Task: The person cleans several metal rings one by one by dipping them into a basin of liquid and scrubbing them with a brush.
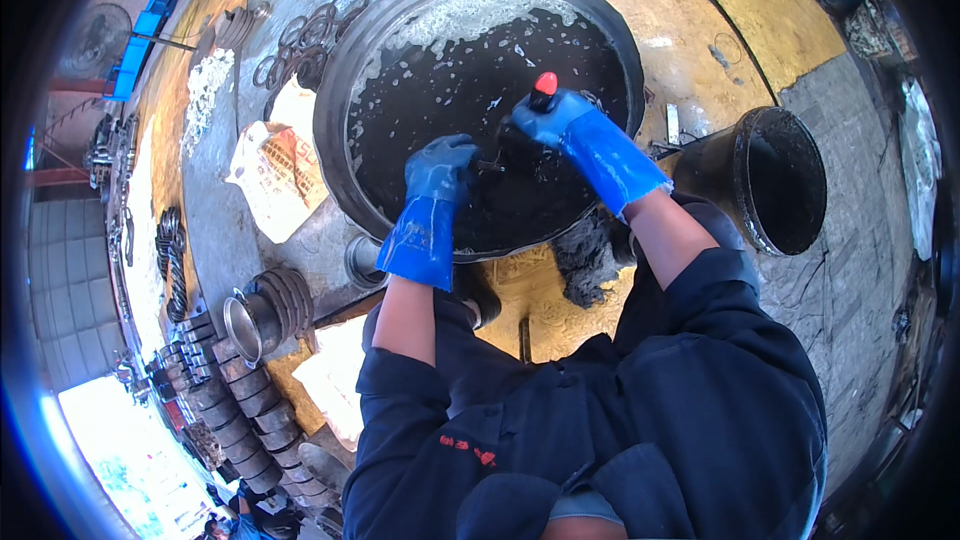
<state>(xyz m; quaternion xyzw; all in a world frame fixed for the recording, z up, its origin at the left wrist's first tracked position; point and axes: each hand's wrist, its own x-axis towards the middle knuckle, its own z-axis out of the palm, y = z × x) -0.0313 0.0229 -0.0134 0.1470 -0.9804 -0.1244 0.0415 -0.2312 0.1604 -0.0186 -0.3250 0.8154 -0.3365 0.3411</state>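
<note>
A wide round basin [333,140] of dark liquid, with pale foam along its far side, stands in front of me. Over it my left hand [440,172], in a long blue rubber glove, has its fingers curled around a small dark metal part [490,167], mostly hidden. My right hand [552,118], gloved the same way, grips a tool with a black handle and red end [545,86]. The red end points up and away from me; the tool's working end is hidden or lost against the dark liquid.
Right of the basin stands a black bucket [748,185]. A printed white sack [275,180] and several dark rings [305,45] lie to the left. Rows of cylindrical metal parts [245,395] and a metal pot [245,325] are at lower left. Dark rags [585,265] lie near the basin's front.
</note>
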